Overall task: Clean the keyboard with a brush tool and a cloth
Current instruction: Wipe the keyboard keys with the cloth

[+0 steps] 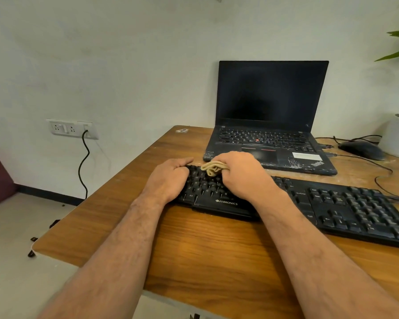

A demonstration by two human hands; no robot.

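Head view shows your right hand (pixel 237 173) bunching the soft, limp cloth (pixel 213 168) onto the keyboard (pixel 226 202) lying on the counter (pixel 217 245), your left hand (pixel 168 178) curled over its left end, steadying that light, rigid board.

Hands (pixel 207 173) with cloth (pixel 213 168) on keyboard (pixel 332 203)

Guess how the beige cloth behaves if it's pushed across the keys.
Probably floppy: the cloth sits bunched in folds under the right hand. Likely light and compressible. It may snag between keys of the Zebronics keyboard, which the left hand grips.
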